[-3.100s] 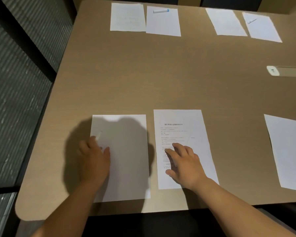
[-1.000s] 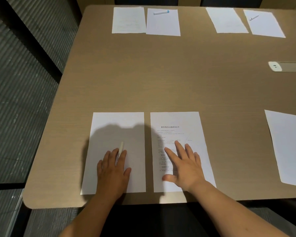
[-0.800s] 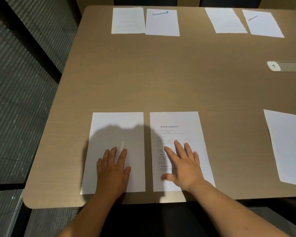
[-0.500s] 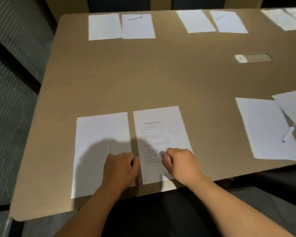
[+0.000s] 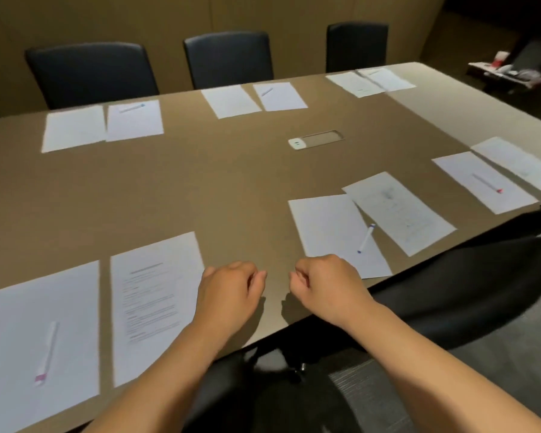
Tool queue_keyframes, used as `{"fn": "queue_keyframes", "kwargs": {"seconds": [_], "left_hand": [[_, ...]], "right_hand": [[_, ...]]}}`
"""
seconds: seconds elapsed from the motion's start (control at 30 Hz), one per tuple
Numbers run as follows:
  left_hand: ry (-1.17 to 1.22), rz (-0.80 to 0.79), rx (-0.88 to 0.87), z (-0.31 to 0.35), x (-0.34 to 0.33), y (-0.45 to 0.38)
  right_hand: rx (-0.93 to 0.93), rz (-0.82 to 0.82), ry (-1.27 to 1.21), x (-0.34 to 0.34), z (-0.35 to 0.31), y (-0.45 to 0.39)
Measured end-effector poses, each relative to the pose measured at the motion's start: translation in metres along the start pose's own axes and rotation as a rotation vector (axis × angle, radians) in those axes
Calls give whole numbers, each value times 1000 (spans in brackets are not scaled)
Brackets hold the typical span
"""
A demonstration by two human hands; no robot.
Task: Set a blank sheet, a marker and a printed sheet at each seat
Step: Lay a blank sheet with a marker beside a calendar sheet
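Both your left hand [image 5: 230, 287] and right hand [image 5: 324, 284] hover loosely curled and empty over the table [image 5: 231, 182], since the near seat's blank sheet [image 5: 41, 339], marker [image 5: 48, 353] and printed sheet [image 5: 153, 304] already lie squared side by side.

- The printed sheet [image 5: 152, 303] just beside the left hand [image 5: 228, 290] has lines of text, but they are too blurred to read.
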State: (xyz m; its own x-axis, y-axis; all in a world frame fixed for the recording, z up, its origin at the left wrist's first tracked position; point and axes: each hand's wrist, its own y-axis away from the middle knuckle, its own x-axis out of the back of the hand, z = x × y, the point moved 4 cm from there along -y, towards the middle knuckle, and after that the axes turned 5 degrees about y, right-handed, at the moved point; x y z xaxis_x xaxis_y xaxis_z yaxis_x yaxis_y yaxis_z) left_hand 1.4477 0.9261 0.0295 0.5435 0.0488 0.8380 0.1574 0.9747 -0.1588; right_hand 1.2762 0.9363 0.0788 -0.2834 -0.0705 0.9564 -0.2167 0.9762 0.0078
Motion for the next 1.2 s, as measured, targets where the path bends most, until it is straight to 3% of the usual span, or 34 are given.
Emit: {"fn": "queue_keyframes", "kwargs": {"seconds": [0.17, 0.4, 0.63, 0.83, 1.0, 1.2], "left_hand": [[30, -20, -15, 107, -59, -38], [2, -158, -18, 182, -121, -75], [-27, -294, 36, 191, -179, -128], [-67, -410, 120, 191, -219, -150], [-78, -521, 151, 191, -246, -160], [-139, -504, 271, 184, -273, -178]], "right_hand": [[-6, 10, 2, 63, 116, 18], [-104, -74, -13, 101, 232, 27], [-201, -179, 94, 100, 306, -7], [-171, -314, 215, 84, 363, -52], [-78, -332, 322, 61, 410, -95], [124, -409, 354, 18, 444, -150]]}}
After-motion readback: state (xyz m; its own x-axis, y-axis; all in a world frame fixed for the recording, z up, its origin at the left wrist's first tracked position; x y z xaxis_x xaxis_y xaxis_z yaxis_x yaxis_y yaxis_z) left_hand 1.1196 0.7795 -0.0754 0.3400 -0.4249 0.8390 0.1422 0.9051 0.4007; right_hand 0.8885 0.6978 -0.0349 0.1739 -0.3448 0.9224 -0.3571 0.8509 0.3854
